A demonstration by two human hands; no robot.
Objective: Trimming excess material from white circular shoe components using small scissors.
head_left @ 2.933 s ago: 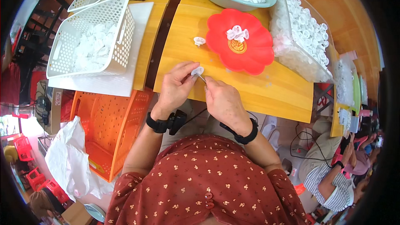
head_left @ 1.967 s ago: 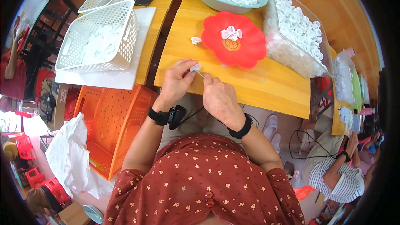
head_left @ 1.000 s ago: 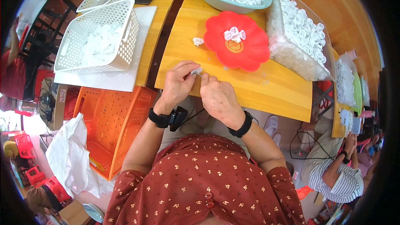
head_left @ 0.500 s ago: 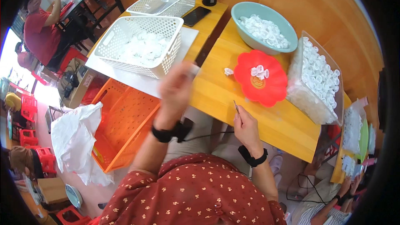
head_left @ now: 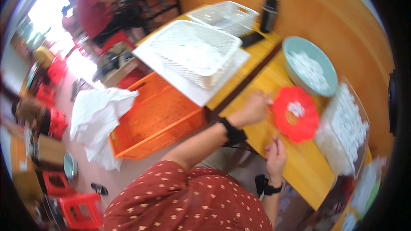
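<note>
My left hand (head_left: 256, 108) reaches over the yellow table, its fingers drawn together at a small white plastic piece (head_left: 269, 102) beside a red flower-shaped dish (head_left: 280, 117). Blur hides how firmly they grip it. Several similar white pieces (head_left: 296, 109) lie in the dish. Closer to me, my right hand (head_left: 276, 156) is closed near the table's front edge. The slim metal tool that showed in it earlier is hard to make out in the blur. Both wrists wear black bands.
A blue-green bowl (head_left: 290, 48) and a clear bin (head_left: 327, 134) hold more white pieces. At left stand white baskets (head_left: 171, 60) on a pale board, with a black bottle (head_left: 269, 15) behind. An orange crate (head_left: 171, 132) sits below, white sheeting (head_left: 96, 119) over its side.
My left hand has moved right, from near the white basket to the piece beside the red dish. My right hand stays closed, nearer the table's front edge. The view has turned left.
</note>
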